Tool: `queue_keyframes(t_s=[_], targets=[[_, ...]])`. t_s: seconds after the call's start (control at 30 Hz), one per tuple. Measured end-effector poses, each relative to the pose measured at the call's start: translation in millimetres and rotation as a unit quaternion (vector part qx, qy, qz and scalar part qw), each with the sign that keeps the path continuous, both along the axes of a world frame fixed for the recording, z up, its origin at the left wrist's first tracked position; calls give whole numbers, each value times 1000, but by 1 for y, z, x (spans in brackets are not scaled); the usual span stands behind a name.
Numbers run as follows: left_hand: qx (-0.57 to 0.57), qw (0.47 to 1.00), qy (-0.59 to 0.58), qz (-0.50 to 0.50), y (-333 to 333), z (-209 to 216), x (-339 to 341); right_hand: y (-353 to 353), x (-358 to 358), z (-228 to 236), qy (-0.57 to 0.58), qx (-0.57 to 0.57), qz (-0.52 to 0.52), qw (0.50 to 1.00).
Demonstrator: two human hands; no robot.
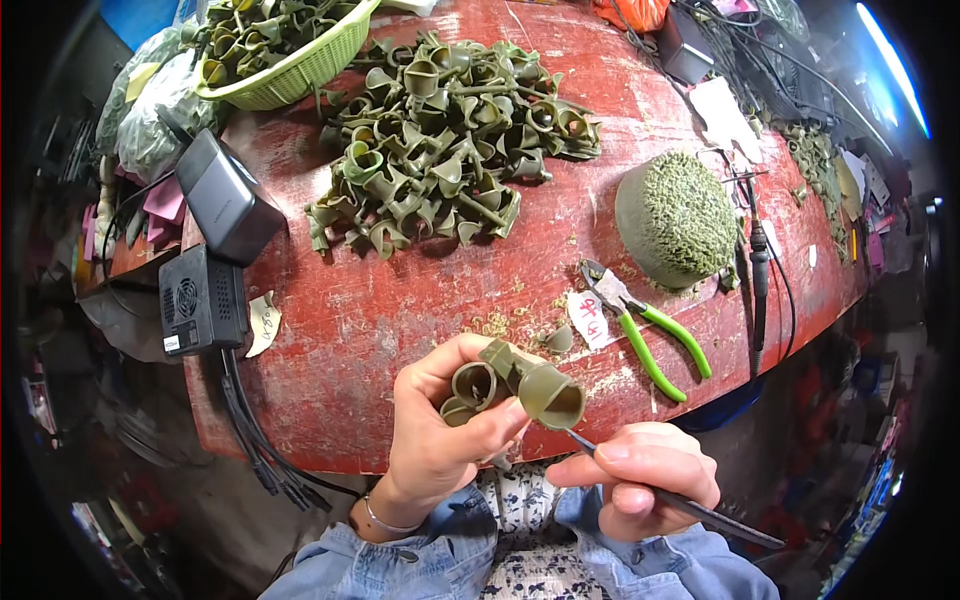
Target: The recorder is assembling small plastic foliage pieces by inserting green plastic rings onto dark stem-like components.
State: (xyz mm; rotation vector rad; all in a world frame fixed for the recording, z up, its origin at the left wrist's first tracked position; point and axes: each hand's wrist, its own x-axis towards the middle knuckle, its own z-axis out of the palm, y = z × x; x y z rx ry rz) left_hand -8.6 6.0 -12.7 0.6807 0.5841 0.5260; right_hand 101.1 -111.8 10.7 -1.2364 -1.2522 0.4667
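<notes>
My left hand [440, 420] is closed around an olive-green moulded piece [550, 396] with several cup-shaped parts. One of its cups faces right, toward my other hand. A slim, dark pointed tool [715, 516] is pinched in my right hand [650, 468]. Its narrow tip meets the lower rim of that cup or lies just beside it; I cannot tell whether they touch. Beyond my left hand, a small loose green cup-like piece [558, 339] lies on the red table among shavings.
A heap of similar green pieces [455, 150] covers the table's far middle, below a green basket [300, 65]. Green-handled cutting pliers [655, 340] lie near a tub-shaped block topped with green crumbs [675, 220]. Black boxes [203, 300] with cables stand left; a corded pen-like tool [760, 270] lies right.
</notes>
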Motion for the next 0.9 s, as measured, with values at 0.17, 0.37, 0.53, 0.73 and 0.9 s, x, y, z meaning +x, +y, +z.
queue_keyframes(t_s=[0.17, 0.37, 0.53, 0.73, 0.9], targets=[[-9, 1000, -16, -1, 0, -3, -3, 4, -7, -5, -9, 11, -49, 999], [-67, 996, -50, -29, 2, -1, -8, 7, -1, -2, -11, 52, -51, 997], [-51, 992, -99, -52, -1, -15, -10, 18, 3, 6, -74, 10, 21, 997], [-106, 983, -106, -107, 2, -10, -12, 15, -5, 1, -129, -34, -128, 983], [-133, 980, -97, -116, 2, -3, -11, 8, -8, 1, -43, 5, -120, 992]])
